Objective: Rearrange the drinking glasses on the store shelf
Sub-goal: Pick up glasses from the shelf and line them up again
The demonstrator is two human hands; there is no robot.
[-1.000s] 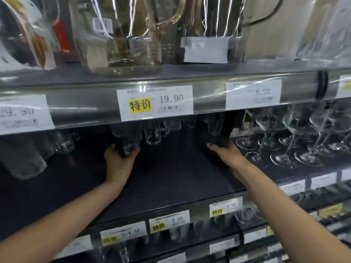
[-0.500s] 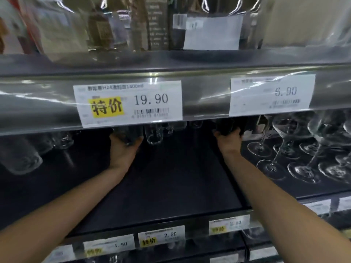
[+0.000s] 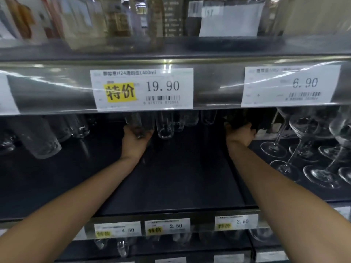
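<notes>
Both arms stretched deep into the dark shelf (image 3: 180,179), most likely because the tumblers sit bunched at the back under the price rail (image 3: 57,88) with the front left bare. Left hand (image 3: 135,141) cupped around the base of a clear tumbler (image 3: 137,123), fingers curled under it, just beside a second tumbler (image 3: 164,124) (a grip suited to sliding it forward rather than lifting). Right hand (image 3: 239,134) closed around something dark at the shelf's right rear, hard to tell what, near the stemmed glasses (image 3: 296,149) standing apart on the right.
</notes>
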